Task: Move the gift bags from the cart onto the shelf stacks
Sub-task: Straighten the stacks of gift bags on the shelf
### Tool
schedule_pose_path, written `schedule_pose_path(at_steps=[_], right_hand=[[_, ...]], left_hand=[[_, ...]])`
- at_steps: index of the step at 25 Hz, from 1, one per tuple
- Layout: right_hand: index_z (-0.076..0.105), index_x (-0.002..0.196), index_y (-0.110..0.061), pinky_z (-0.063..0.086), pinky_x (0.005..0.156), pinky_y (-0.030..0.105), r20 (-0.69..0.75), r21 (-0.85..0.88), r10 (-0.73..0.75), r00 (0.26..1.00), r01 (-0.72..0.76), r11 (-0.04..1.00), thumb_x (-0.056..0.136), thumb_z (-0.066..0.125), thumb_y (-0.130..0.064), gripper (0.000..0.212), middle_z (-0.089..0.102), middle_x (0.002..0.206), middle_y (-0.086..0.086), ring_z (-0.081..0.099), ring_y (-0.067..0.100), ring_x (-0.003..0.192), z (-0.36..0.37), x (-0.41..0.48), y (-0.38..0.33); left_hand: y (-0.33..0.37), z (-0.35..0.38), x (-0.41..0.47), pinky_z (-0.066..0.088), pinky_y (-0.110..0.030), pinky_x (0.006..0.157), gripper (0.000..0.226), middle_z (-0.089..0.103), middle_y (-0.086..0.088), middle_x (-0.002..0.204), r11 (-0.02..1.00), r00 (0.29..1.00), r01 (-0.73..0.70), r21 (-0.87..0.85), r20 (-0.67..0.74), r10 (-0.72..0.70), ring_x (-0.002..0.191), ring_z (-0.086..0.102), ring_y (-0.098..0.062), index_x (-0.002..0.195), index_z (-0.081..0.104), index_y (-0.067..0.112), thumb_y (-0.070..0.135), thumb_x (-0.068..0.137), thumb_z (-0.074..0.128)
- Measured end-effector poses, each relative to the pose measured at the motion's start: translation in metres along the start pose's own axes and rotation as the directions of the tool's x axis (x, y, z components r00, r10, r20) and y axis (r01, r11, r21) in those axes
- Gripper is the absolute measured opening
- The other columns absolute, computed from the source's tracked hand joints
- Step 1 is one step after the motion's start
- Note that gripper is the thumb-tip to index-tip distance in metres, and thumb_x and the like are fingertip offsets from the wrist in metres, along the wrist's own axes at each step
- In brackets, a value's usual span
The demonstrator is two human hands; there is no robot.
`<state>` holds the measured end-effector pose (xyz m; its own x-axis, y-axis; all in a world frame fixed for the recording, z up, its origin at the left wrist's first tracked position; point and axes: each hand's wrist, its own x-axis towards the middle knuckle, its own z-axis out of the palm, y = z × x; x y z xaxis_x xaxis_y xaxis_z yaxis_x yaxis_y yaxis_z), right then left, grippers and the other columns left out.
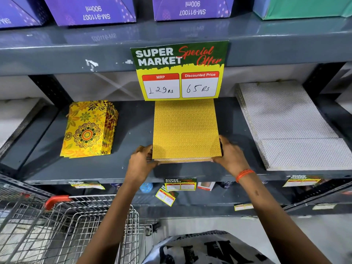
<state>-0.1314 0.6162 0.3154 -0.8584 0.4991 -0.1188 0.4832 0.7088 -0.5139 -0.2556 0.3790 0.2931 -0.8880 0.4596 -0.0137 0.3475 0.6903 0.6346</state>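
A flat stack of mustard-yellow patterned gift bags (185, 130) lies in the middle of the grey shelf (133, 168). My left hand (140, 162) grips the stack's near left corner. My right hand (230, 153) grips its near right corner, an orange band on that wrist. To the left lies a stack of yellow floral gift bags (85, 130). At the right a stack of white dotted gift bags (291, 126) rests on the same shelf. The wire cart (66, 225) stands at the lower left; no bags show inside it.
A "Super Market Special Offer" price sign (180, 71) hangs from the shelf above, covering the far end of the mustard stack. Purple boxes (91, 10) and a green box (304, 6) sit on the upper shelf. Small price tags (180, 184) hang along the shelf's front edge.
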Motion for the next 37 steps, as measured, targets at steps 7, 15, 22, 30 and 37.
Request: schedule_pose_path(at_steps=[7, 15, 22, 30, 37], right_hand=[[0.041, 0.133, -0.009, 0.048, 0.089, 0.036, 0.017, 0.05, 0.021, 1.0, -0.022, 0.999, 0.071, 0.077, -0.018, 0.073, 0.063, 0.124, 0.016, 0.058, 0.035, 0.115, -0.003, -0.002, -0.003], [0.039, 0.135, -0.01, 0.048, 0.09, 0.037, 0.015, 0.038, 0.035, 0.999, -0.035, 0.999, 0.071, 0.078, -0.02, 0.076, 0.065, 0.123, 0.017, 0.06, 0.036, 0.112, 0.002, -0.003, -0.004], [0.039, 0.134, -0.009, 0.048, 0.09, 0.036, 0.028, 0.021, 0.06, 0.998, -0.061, 0.998, 0.071, 0.078, -0.02, 0.075, 0.063, 0.125, 0.017, 0.059, 0.036, 0.114, 0.002, -0.002, -0.007], [0.003, 0.148, -0.001, 0.01, 0.121, 0.036, -0.04, -0.169, -0.109, 0.993, 0.101, 0.98, 0.072, 0.075, -0.034, 0.11, 0.007, 0.158, 0.018, 0.006, 0.03, 0.146, -0.001, -0.008, -0.063], [0.01, 0.148, -0.003, 0.013, 0.118, 0.027, 0.085, 0.102, -0.404, 0.911, 0.395, 0.913, 0.075, 0.073, -0.031, 0.1, 0.012, 0.159, 0.012, 0.011, 0.024, 0.147, 0.049, 0.012, -0.179]], left_hand=[[0.002, -0.002, -0.005, 0.05, -0.023, 0.083, 0.042, 0.073, -0.008, 0.108, 0.998, 0.999, -0.033, -0.058, 0.006, 0.033, 0.095, 0.07, -0.024, 0.113, 0.067, 0.018, 0.013, 0.072, 0.076], [-0.002, 0.0, -0.006, 0.057, -0.034, 0.086, 0.033, 0.077, -0.005, 0.101, 0.99, 1.0, -0.008, -0.14, 0.0, 0.008, 0.094, 0.072, -0.018, 0.104, 0.071, 0.02, 0.011, 0.073, 0.075], [-0.003, -0.003, -0.001, 0.056, -0.032, 0.09, 0.032, 0.076, -0.007, 0.103, 0.988, 0.999, 0.028, -0.151, 0.05, -0.02, 0.097, 0.071, -0.018, 0.104, 0.072, 0.014, 0.008, 0.072, 0.075], [-0.002, -0.019, -0.005, 0.057, -0.043, 0.077, 0.041, 0.071, -0.011, 0.091, 0.998, 0.998, 0.059, -0.029, -0.007, -0.059, 0.101, 0.067, -0.028, 0.071, 0.048, 0.018, 0.052, 0.07, 0.071], [-0.046, -0.078, -0.007, 0.047, -0.04, 0.093, 0.076, 0.053, -0.019, 0.137, 0.979, 0.923, 0.204, -0.024, -0.329, -0.201, 0.123, 0.052, -0.035, 0.14, 0.037, 0.004, 0.04, 0.08, 0.067]])
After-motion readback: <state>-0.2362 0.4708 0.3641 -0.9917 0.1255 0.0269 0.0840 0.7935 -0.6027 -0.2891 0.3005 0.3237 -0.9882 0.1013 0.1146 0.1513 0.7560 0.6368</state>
